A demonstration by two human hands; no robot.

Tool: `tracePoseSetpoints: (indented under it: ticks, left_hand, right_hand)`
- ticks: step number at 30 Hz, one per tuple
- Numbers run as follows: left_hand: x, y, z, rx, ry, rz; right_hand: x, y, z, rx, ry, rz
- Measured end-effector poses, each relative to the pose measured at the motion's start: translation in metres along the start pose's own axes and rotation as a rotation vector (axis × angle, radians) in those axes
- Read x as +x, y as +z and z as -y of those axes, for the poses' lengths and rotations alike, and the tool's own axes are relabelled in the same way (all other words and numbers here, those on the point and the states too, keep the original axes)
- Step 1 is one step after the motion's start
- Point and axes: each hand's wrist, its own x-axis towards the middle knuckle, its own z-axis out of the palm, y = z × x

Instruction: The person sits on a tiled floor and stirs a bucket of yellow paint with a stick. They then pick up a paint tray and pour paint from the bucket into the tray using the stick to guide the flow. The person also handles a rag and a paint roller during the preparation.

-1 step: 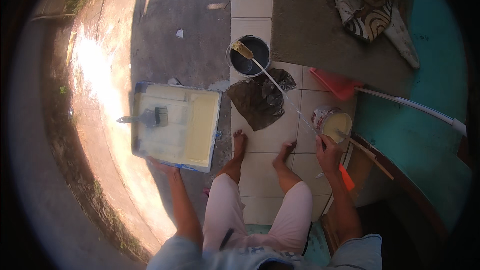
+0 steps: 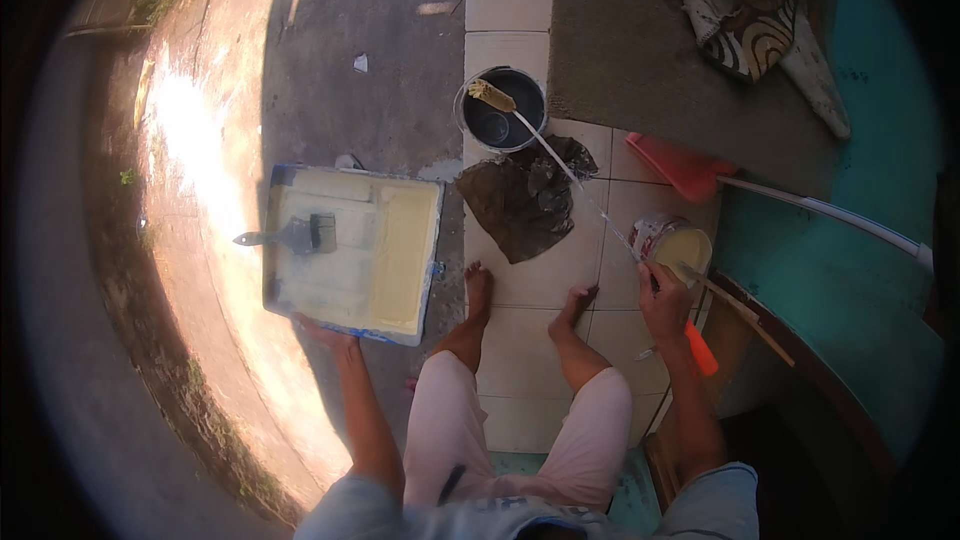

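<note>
My left hand grips the near edge of a blue paint tray coated with cream paint; its fingertips are partly hidden beneath the tray. Lying in the tray is a wide paintbrush, its handle poking past the left rim. In my right hand, closed fingers pinch the end of a long, thin-handled paint roller. The small cream-coloured roller head is over the mouth of a dark bucket. Just beyond my right hand stands a paint can with cream paint and a stick in it.
A crumpled dark plastic sheet lies on the tiles before my feet. Right of it are a red dustpan with a long pale handle and an orange object. A patterned cloth lies at the far right, beside a green surface.
My right hand has shifted slightly farther away, with the roller still in it. The roller head stays over the bucket, and my left hand and the tray have not visibly moved.
</note>
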Motion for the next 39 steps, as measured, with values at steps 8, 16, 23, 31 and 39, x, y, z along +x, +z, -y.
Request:
tracePoseSetpoints:
  ticks: [8, 16, 23, 31, 39]
  left_hand:
    - [0.022, 0.008, 0.071, 0.120, 0.121, -0.027]
    - [0.099, -0.001, 0.124, -0.069, 0.156, 0.277]
    - [0.094, 0.019, 0.132, -0.133, 0.158, 0.371]
    - [0.070, 0.030, 0.136, -0.141, 0.000, 0.385]
    - [0.053, 0.027, 0.181, -0.132, -0.148, 0.460]
  right_hand:
    - [0.094, 0.017, 0.012, -0.551, -0.316, -0.038]
    - [0.145, 0.097, 0.053, -0.900, -0.575, -0.051]
    - [0.157, 0.128, 0.061, -0.937, -0.600, -0.157]
    - [0.163, 0.127, 0.086, -0.816, -0.724, -0.226]
    - [0.190, 0.212, 0.196, 0.200, -0.930, -0.061]
